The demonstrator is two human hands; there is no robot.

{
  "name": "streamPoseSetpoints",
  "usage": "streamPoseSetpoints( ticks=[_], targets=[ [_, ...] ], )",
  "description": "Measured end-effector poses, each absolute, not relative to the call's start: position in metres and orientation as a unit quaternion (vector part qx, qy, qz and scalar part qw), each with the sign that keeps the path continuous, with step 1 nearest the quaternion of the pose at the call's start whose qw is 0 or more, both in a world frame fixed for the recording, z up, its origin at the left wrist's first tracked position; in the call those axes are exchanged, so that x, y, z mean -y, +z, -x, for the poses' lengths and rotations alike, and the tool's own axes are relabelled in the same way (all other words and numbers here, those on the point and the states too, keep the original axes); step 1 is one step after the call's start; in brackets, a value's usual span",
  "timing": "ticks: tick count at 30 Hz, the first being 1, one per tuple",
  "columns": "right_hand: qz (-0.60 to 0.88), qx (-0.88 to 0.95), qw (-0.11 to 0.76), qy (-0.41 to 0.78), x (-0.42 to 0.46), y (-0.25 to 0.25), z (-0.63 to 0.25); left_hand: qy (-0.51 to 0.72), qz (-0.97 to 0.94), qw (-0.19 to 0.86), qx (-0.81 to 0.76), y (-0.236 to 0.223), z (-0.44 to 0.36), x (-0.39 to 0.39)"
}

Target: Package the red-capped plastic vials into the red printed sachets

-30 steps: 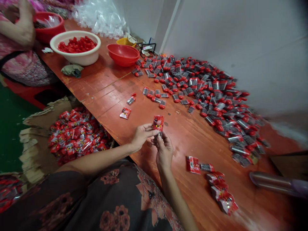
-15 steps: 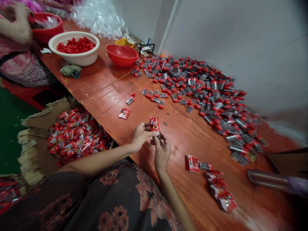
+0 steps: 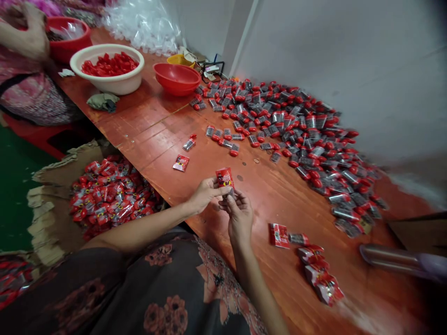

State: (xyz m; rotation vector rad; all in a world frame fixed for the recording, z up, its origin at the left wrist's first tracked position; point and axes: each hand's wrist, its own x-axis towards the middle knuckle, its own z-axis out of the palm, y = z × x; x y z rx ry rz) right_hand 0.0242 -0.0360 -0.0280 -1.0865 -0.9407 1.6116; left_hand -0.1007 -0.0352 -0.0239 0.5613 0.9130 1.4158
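Over the table in front of me, my left hand (image 3: 206,194) is closed on a small printed red packet (image 3: 224,177), thumb across its lower part. My right hand (image 3: 240,211) meets it at the packet's lower end, thumb and fingers pinched together. A small greyish, dark bit (image 3: 230,190) shows at the right fingertips, mostly hidden, so its kind is unclear. Left of the hands lie another flat red packet (image 3: 181,163) and a small clear container (image 3: 189,144) with a red cap and dark filling.
A big heap of red-capped containers (image 3: 279,116) lies along the wall. To the right are a red packet (image 3: 279,235) and several filled packets (image 3: 319,274). A carton of filled packets (image 3: 111,195) stands at left. Bowls (image 3: 106,83) and a co-worker's hand (image 3: 37,37) are further back.
The red packet has tilted slightly, and my right hand has shifted a little to the right, its fingers still at the packet's lower end.
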Motion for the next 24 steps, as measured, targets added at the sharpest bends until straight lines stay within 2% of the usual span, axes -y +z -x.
streamPoseSetpoints(
  ticks=[5,9,24],
  targets=[
    [0.443,0.412,0.473,0.641,0.032,-0.026,-0.030,0.613,-0.243,0.632,-0.408,-0.027,0.101,0.034],
    [0.443,0.446,0.427,0.650,0.030,-0.026,-0.038,0.633,-0.190,0.619,-0.425,-0.027,0.103,0.031],
    [0.513,0.550,0.351,0.558,0.009,-0.060,-0.068,0.545,-0.177,0.677,-0.462,-0.058,0.090,0.041]
  ],
)
